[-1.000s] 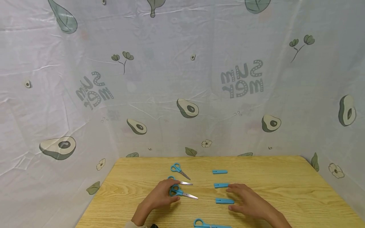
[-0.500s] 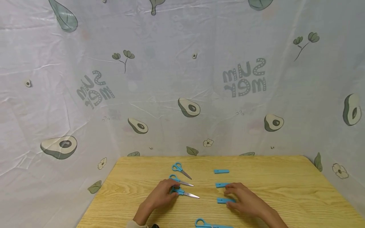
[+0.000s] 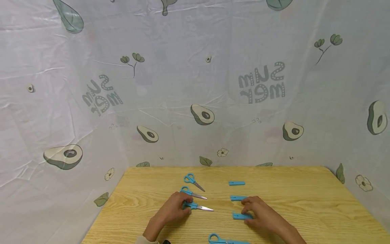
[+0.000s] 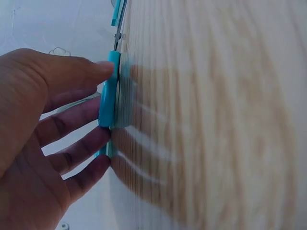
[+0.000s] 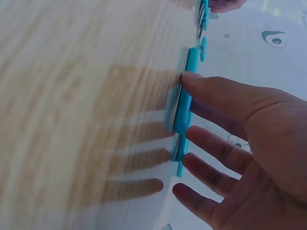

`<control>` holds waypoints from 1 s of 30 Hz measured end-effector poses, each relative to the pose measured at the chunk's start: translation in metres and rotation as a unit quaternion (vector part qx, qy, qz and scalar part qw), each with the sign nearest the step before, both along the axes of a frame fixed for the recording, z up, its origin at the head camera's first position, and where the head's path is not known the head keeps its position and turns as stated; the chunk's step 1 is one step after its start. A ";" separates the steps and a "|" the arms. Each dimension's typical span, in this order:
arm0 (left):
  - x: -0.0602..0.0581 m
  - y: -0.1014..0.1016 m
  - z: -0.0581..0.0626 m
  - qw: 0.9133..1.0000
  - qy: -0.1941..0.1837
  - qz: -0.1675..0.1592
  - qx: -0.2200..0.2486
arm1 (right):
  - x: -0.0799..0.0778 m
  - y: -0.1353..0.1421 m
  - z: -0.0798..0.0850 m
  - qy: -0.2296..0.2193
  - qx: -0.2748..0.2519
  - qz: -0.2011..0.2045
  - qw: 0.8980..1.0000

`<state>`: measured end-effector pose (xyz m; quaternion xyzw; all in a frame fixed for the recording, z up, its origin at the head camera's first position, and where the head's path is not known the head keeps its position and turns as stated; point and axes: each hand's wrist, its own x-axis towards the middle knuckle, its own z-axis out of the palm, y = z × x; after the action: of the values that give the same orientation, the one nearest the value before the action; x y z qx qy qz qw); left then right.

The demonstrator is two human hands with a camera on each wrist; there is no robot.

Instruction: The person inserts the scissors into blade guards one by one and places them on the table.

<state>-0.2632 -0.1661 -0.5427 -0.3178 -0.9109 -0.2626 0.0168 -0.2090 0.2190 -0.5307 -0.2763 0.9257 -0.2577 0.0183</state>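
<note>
My left hand (image 3: 173,209) grips the blue handles of the scissors (image 3: 204,208) closest to it. In the left wrist view the thumb presses the blue handle (image 4: 110,91) from one side, with fingers behind it. These scissors lie with bare blades pointing right. Opposite, my right hand (image 3: 261,214) pinches a blue blade cover (image 3: 238,216) between thumb and fingers; the cover's right end is hidden by the fingers. The right wrist view shows the thumb against that cover (image 5: 187,96), low over the wood, while the other fingers spread.
Two more scissors, a middle pair (image 3: 198,196) and a far pair (image 3: 195,182), lie behind on the wooden table (image 3: 304,193). Behind the held cover are a middle cover (image 3: 236,198) and a far cover (image 3: 236,183). Scissors with a covered blade (image 3: 217,241) lie at the front edge.
My left hand has closed on the near scissors' handles. The right hand's thumb and fingers have come together on the near cover, which has shifted slightly.
</note>
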 end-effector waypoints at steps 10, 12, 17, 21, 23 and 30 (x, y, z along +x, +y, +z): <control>0.008 0.004 0.002 0.999 0.031 -0.004 -0.034 | 0.005 -0.003 0.001 -0.003 -0.007 0.003 1.000; 0.008 0.004 0.001 0.999 0.033 -0.005 -0.030 | 0.006 -0.002 0.002 0.000 -0.005 -0.003 1.000; 0.005 0.002 0.000 1.000 0.027 -0.001 -0.014 | 0.007 0.001 0.007 0.003 -0.010 -0.012 1.000; 0.004 0.000 0.001 1.000 0.008 0.001 0.004 | 0.005 0.005 0.010 -0.013 -0.031 -0.008 0.999; 0.003 0.000 0.002 1.000 0.000 0.000 0.016 | 0.004 0.007 0.011 -0.027 -0.040 -0.010 0.999; 0.003 0.000 0.003 0.999 -0.002 0.003 0.038 | 0.003 0.008 0.014 -0.059 -0.054 -0.017 0.997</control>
<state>-0.2603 -0.1664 -0.5393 -0.3132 -0.9013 -0.2980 0.0277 -0.2059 0.2274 -0.5172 -0.2459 0.9121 -0.3237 0.0532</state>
